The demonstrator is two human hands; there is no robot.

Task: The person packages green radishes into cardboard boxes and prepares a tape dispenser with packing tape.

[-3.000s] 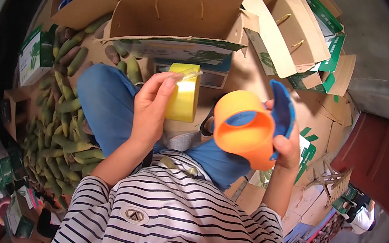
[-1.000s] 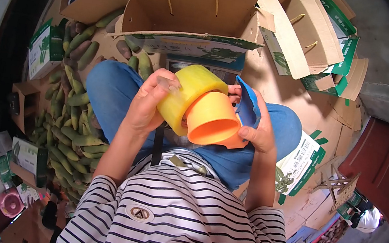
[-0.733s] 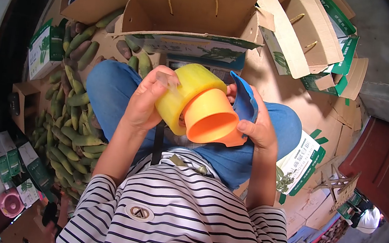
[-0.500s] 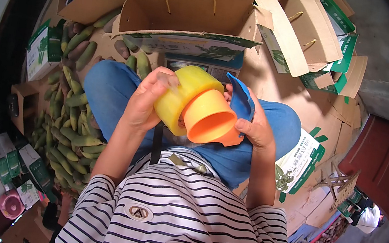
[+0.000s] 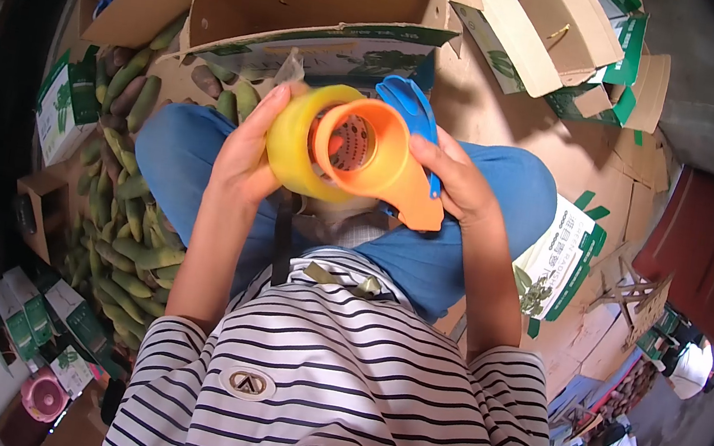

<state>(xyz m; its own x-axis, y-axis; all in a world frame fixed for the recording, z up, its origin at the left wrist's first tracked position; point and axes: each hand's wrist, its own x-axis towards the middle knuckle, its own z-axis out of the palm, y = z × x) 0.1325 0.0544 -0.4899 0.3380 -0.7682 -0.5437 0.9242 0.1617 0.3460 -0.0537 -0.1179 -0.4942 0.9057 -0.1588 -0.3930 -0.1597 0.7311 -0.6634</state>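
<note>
A wide roll of yellow packing tape (image 5: 289, 142) is gripped in my left hand (image 5: 250, 140), with my thumb and fingers against its outer side. A loose clear tape end (image 5: 290, 66) sticks up near those fingertips. My right hand (image 5: 462, 178) is closed around an orange tape dispenser (image 5: 395, 157) with a blue serrated part (image 5: 410, 103) along its side. The dispenser's round hub overlaps the roll's opening, and the printed inner core of the roll shows through the hub. Both things are over my lap, above my crossed legs in blue trousers (image 5: 176, 147).
An open cardboard box (image 5: 310, 38) stands right in front, with another open box (image 5: 528, 42) to its right. Many green radishes (image 5: 128, 259) lie heaped on the left. A flattened printed carton (image 5: 556, 265) is beside my right knee.
Both hands have moved up and left with the roll and dispenser. The dispenser has turned so its hub faces me, and the tape end now stands up above the left fingers.
</note>
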